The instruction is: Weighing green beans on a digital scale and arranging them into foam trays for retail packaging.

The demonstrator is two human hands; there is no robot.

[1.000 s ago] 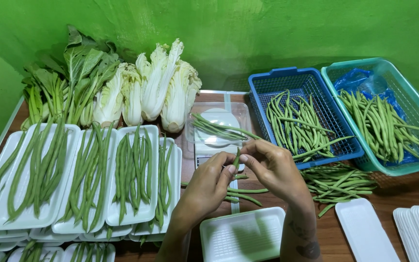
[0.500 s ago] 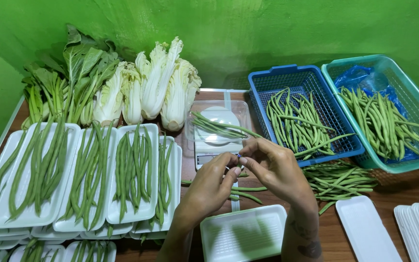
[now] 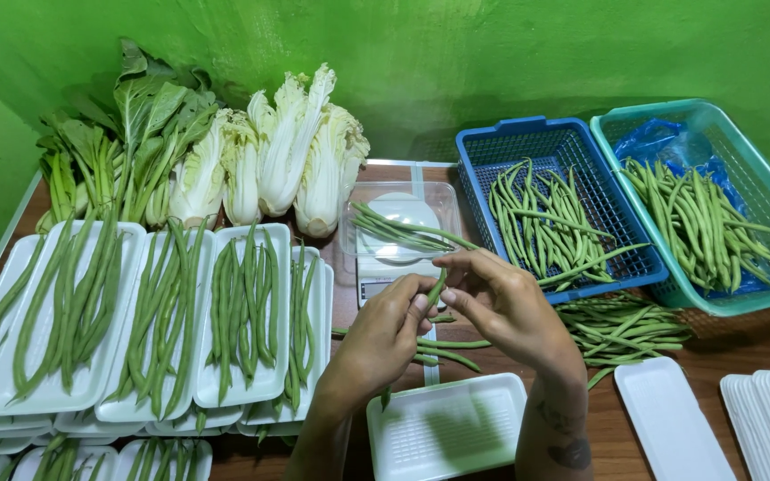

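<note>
Hands meet over the desk [image 3: 759, 343]: left hand [image 3: 383, 338] and right hand [image 3: 505, 303] both pinch one green bean [image 3: 437, 287] at its ends, just near of the scale [image 3: 400, 240], above an empty white tray [image 3: 446, 428].

The wall [image 3: 492, 53] is bright green. Against it lean white-ribbed, pale green cabbages [image 3: 296, 151] and darker leafy greens [image 3: 126, 134]. Right of the cabbages sit a blue mesh basket [image 3: 528, 138] and a teal one [image 3: 670, 116] with a blue plastic liner [image 3: 661, 142]. The beans [image 3: 536, 223] are mid-green, the foam trays [image 3: 447, 428] white, the table [image 3: 741, 343] reddish brown.
</note>
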